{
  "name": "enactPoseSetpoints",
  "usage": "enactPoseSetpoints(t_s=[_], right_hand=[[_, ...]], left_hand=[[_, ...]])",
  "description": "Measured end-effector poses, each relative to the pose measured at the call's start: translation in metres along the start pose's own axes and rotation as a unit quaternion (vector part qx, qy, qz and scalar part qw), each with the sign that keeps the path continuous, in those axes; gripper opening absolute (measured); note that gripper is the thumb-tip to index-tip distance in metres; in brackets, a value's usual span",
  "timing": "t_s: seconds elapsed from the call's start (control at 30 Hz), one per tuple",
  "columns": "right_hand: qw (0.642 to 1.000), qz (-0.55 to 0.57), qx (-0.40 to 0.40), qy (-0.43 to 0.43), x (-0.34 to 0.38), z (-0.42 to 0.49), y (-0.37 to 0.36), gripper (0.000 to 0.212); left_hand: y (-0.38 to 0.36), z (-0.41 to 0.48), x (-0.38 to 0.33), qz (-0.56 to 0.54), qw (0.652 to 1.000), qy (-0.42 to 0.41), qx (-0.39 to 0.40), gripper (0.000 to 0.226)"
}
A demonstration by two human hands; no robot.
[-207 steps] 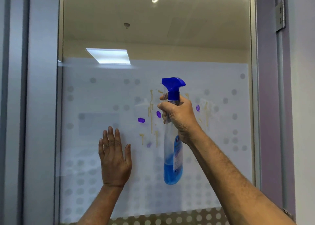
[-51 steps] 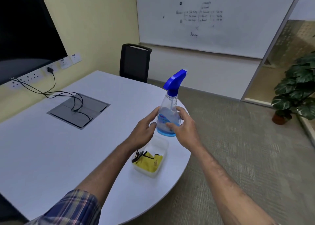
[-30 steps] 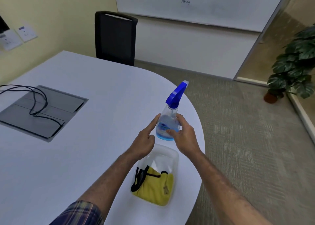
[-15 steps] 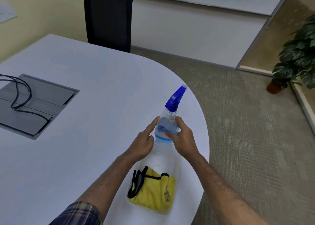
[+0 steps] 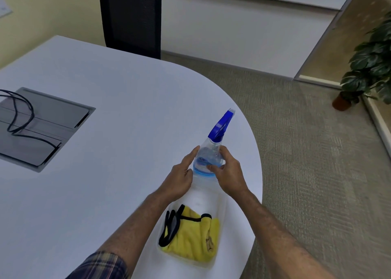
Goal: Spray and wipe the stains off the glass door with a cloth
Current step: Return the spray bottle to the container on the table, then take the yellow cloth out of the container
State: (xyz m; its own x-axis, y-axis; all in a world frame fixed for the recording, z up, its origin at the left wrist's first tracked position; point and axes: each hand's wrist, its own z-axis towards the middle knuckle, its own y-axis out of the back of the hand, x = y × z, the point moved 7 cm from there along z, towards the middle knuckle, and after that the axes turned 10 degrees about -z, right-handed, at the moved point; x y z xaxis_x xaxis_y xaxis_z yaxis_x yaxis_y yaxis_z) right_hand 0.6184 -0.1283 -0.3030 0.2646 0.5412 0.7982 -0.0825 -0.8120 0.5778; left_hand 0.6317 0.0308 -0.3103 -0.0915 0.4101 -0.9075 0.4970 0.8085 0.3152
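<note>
Lowered: spray bottle (image 5: 209,158) nearer table (image 5: 105,130), both hands gripping.

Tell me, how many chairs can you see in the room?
1. A black chair stands at the far side of the white table, its back against the wall, its top cut off by the picture's edge. More could be out of view.
</note>
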Motion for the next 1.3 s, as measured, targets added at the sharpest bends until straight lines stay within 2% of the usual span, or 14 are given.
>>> enactPoseSetpoints(t_s=[0.57, 0.67, 0.73, 0.8, 0.87, 1.0, 1.13, 1.3], right_hand=[[0.999, -0.032, 0.001, -0.02, -0.007, 0.0, -0.007, 0.057], [0.999, -0.053, 0.001, -0.004, -0.001, -0.012, 0.001, 0.065], [0.997, -0.043, -0.059, -0.021, 0.002, -0.035, 0.015, 0.067], [0.988, -0.018, -0.154, -0.018, 0.008, -0.069, 0.027, 0.054], [0.983, -0.017, -0.181, -0.005, 0.015, -0.101, 0.026, 0.041], [0.992, -0.069, -0.104, -0.008, 0.016, -0.137, 0.008, 0.045], [0.984, -0.175, -0.024, 0.018, 0.014, -0.149, -0.007, 0.054], [0.923, -0.367, 0.05, 0.101, 0.009, -0.15, -0.034, 0.063]], left_hand=[[-0.002, 0.002, 0.011, 0.025, 1.0, -0.004, 0.005, 0.067], [0.004, -0.005, 0.007, 0.023, 1.0, -0.007, -0.01, 0.068], [0.013, -0.015, 0.001, 0.001, 0.998, -0.019, -0.055, 0.067], [0.02, -0.032, 0.001, -0.019, 0.992, -0.021, -0.121, 0.061], [0.02, -0.053, 0.004, -0.025, 0.985, -0.015, -0.168, 0.055], [0.012, -0.096, 0.005, 0.044, 0.977, -0.032, -0.208, 0.04], [0.001, -0.119, 0.018, 0.172, 0.967, -0.011, -0.189, 0.045], [-0.009, -0.127, 0.038, 0.241, 0.958, 0.031, -0.151, 0.056]])
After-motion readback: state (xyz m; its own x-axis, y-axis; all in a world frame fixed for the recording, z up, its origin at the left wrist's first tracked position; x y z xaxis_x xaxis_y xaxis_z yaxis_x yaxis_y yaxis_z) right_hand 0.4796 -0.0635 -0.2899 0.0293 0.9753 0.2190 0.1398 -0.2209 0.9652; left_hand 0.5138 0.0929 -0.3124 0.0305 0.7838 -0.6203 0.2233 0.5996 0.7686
